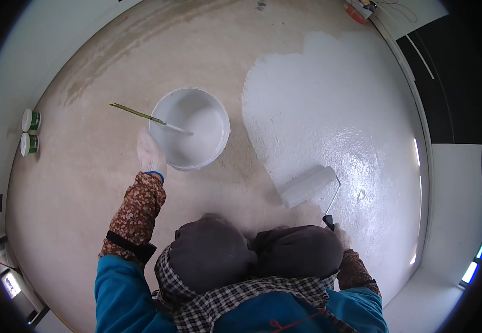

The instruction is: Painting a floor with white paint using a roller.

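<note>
A white bucket holds pale grey-white paint and stands on the floor ahead of me. Inside it leans a greenish stick, its lower part coated with paint and its top jutting out over the left rim. My left hand, in a white knitted glove, grips the bucket at its near left side. To the right, a paint roller rests on the floor at the edge of the wet coat. Its dark handle runs back into my right hand, also gloved and partly hidden by my knee.
Fresh glossy coating covers the floor on the right; bare beige floor lies to the left. Two small white-and-green tubs stand by the left wall. A reddish item sits at the far right corner. My bent knees are close in front.
</note>
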Demonstrator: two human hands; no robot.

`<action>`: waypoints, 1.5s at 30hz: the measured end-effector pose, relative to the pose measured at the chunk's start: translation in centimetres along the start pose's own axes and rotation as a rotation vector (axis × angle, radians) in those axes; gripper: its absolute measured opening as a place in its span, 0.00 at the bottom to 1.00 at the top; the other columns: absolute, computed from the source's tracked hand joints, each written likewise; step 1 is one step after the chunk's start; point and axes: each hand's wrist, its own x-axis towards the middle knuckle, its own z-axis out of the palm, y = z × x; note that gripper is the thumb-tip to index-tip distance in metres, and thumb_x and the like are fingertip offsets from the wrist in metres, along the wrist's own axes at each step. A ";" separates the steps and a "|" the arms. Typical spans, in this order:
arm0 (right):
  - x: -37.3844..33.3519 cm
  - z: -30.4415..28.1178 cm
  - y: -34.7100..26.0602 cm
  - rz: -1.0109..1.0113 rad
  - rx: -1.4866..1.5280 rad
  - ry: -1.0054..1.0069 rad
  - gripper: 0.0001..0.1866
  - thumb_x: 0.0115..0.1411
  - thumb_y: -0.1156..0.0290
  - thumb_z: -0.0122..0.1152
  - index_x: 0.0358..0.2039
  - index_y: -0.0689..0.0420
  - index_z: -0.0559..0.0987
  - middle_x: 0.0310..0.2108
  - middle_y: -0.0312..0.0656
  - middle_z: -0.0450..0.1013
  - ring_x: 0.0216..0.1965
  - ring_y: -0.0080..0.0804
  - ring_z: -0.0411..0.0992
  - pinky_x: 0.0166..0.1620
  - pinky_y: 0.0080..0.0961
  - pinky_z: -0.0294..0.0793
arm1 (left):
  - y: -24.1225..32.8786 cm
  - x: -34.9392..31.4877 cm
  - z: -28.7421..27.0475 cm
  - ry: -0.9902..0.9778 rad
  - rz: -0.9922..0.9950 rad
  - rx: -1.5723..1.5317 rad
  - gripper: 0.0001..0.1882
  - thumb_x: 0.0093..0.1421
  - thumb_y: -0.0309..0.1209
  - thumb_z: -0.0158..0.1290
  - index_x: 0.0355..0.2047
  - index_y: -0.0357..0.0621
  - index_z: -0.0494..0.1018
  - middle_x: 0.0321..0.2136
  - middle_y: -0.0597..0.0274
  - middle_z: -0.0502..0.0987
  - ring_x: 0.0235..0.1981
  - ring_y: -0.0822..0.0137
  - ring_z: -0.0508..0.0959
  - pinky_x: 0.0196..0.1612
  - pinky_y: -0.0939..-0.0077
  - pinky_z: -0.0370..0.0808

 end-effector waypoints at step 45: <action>13.1 -14.7 -29.3 -0.359 0.063 0.206 0.26 0.66 0.49 0.43 0.43 0.63 0.74 0.41 0.60 0.76 0.45 0.58 0.74 0.49 0.51 0.72 | -2.6 2.0 -0.8 0.057 0.284 0.393 0.16 0.66 0.33 0.39 0.36 0.31 0.72 0.34 0.41 0.77 0.37 0.48 0.78 0.40 0.60 0.73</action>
